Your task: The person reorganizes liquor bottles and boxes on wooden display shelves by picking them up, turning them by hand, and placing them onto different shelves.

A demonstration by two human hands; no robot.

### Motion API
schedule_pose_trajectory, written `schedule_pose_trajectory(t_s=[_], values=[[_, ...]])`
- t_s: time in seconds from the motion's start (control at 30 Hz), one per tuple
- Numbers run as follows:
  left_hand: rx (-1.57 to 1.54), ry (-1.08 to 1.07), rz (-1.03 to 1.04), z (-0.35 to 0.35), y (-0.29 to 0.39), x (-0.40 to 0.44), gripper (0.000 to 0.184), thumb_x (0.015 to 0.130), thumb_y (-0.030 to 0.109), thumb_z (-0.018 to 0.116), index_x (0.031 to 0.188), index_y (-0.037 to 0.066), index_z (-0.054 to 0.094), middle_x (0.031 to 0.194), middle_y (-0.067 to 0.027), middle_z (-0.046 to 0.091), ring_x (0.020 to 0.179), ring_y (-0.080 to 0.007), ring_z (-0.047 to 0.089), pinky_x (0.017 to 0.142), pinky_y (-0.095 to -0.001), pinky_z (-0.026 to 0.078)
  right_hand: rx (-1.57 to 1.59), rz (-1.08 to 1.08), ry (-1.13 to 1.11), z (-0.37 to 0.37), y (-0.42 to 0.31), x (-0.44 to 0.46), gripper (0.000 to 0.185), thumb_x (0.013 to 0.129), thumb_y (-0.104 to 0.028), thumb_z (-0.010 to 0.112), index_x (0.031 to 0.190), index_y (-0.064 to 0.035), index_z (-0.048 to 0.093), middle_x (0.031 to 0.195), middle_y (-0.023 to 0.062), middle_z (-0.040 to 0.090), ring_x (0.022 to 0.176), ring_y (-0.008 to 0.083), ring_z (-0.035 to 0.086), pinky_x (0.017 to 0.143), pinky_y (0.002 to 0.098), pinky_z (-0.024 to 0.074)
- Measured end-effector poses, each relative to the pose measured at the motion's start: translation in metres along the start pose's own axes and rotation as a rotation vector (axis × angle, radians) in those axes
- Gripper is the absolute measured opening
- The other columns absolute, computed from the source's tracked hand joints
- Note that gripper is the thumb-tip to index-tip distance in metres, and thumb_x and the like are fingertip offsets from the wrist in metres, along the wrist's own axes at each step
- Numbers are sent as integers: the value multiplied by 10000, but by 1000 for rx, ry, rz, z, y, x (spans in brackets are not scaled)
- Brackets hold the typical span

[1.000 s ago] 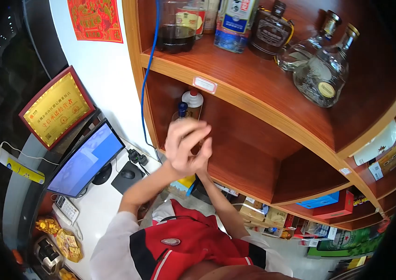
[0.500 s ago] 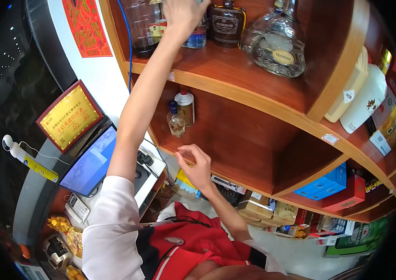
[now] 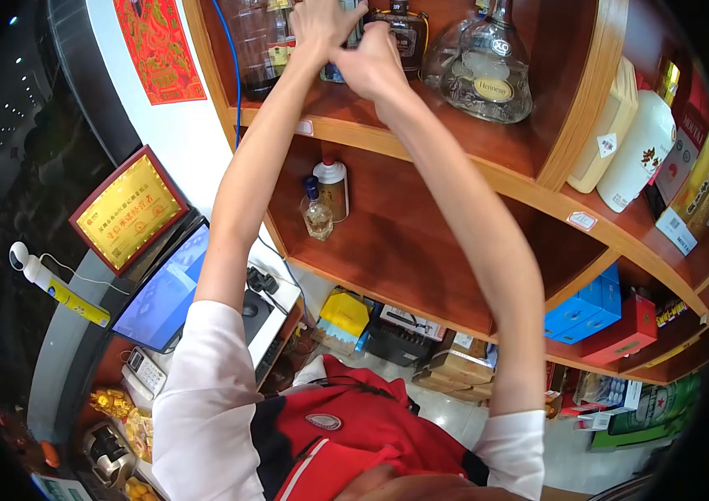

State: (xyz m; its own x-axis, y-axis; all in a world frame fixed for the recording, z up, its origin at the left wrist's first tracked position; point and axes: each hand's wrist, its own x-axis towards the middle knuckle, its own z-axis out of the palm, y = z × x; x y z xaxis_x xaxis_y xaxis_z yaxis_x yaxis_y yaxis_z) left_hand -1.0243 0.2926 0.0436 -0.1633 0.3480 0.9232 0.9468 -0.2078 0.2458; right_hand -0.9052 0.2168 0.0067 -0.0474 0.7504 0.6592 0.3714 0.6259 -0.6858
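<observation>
On the upper shelf, my left hand (image 3: 319, 27) is closed at the upper part of a clear bottle with a blue label (image 3: 332, 73); its fingertips run partly out of view. Lower on the same bottle, my right hand (image 3: 371, 65) presses in from the right with curled fingers; both hands cover most of it. A large clear jar of dark liquid (image 3: 256, 50) stands left of them. Behind my right hand is a dark brown bottle (image 3: 408, 42). Further right sits a big round Hennessy XO decanter (image 3: 492, 83).
The lower shelf holds a small blue-capped glass bottle (image 3: 317, 213) and a white-and-gold bottle (image 3: 335, 188). A blue cable (image 3: 238, 92) hangs by the cabinet's left edge. Left are a monitor (image 3: 158, 288), a framed gold plaque (image 3: 129, 209) and a telephone (image 3: 144, 371). Boxes (image 3: 454, 367) stand below.
My right hand has risen from in front of the lower shelf to the bottle on the upper shelf. My left hand stays up there. The view has shifted slightly.
</observation>
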Motion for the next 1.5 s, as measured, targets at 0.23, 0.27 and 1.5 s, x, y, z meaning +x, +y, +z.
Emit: schedule_pose_trajectory(t_s=[0.23,0.27,1.5], values=[[63,134,138,-18,-12,11,886,776,523,834,1378,-35,502,1137,-309,669,1066,-451,656,884,-527,542,-91,85,-141,6,6,38,956,760,-226,817,1439,199,296,1440,412,445,1388,489,468,1167,467,408],[59,142,138,-19,-12,15,886,776,523,834,1378,-35,502,1137,-309,669,1066,-451,656,884,-527,542,-96,77,-137,8,10,38,956,760,-226,817,1439,199,296,1440,412,445,1388,489,468,1167,467,408],[-815,-391,-592,-50,-29,-397,839,655,241,978,1339,23,543,1179,-110,636,1093,-269,653,964,-390,536,-198,36,-37,41,208,-328,592,780,-35,837,1318,-1,591,1238,200,649,1132,394,633,957,457,525]])
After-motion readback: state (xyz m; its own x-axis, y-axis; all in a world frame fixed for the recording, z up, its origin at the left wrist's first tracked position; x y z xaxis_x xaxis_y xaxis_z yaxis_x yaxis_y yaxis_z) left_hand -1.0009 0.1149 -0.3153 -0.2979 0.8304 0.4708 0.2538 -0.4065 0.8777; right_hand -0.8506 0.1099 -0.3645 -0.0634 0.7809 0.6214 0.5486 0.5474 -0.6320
